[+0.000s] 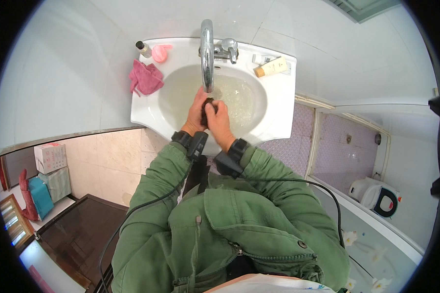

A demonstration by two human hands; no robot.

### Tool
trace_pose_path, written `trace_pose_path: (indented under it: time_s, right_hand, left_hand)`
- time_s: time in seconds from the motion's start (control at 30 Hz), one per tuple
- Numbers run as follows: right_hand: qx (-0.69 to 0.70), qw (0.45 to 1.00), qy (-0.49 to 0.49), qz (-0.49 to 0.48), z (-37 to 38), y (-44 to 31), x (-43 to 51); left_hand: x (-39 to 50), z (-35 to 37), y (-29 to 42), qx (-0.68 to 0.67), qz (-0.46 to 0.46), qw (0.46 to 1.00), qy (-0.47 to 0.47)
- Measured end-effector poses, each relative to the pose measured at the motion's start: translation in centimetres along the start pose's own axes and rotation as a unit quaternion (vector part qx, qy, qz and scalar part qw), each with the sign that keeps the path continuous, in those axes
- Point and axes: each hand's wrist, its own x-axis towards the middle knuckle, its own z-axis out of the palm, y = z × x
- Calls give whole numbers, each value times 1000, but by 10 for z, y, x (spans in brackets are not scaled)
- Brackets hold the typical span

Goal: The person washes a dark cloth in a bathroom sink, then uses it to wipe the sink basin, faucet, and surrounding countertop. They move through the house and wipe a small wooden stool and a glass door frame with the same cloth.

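Under the tip of the chrome faucet spout (pixel 207 55), both hands hold a small dark object (pixel 206 112) over the white washbasin (pixel 282 106); its exact kind is unclear. Along its left side lies my left hand (pixel 195 114), palm turned inward. From the right, my right hand (pixel 220 121) closes on it, thumb on top. The basin holds cloudy, rippling water (pixel 238 95). Behind the spout stands the chrome faucet lever (pixel 230 45). Dark straps with black devices sit on both wrists.
A pink cloth (pixel 146 77), a pink round item (pixel 160 54) and a black-capped bottle (pixel 143 49) occupy the basin's left rim. On its right rim lie a cream tube (pixel 271 66) and a small white tube (pixel 261 59). Black cables run from both wrists.
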Motion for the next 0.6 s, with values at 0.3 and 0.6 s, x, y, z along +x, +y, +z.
trace_pose_path:
  time_s: [0.3, 0.6]
  right_hand:
    - [61, 995, -26, 74, -7, -10, 2]
    - [226, 964, -9, 138, -2, -6, 3]
  left_hand:
    - [-10, 7, -4, -33, -47, 996, 75]
    - [-20, 12, -2, -51, -28, 998, 16]
